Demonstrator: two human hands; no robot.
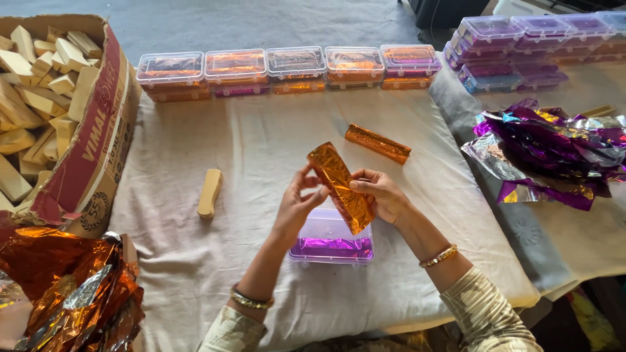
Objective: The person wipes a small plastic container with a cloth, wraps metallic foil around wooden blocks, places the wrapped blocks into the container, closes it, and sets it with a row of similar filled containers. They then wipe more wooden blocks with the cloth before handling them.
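I've got both hands clamped on an orange foil-wrapped block [339,186], left hand [297,205] on its left edge, right hand [385,195] on its right, held tilted just above a clear plastic box [329,244] with purple foil inside, near centre of the desk [261,143]. Second wrapped block [378,143] lies farther right, a bare wooden block [210,192] to the left. Carton of wooden blocks [59,111] sits far left, row of filled boxes [287,68] along the far edge.

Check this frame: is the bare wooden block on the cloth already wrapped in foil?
No. The wooden block lies bare on the cloth, while both hands hold a separate orange foil-wrapped piece.
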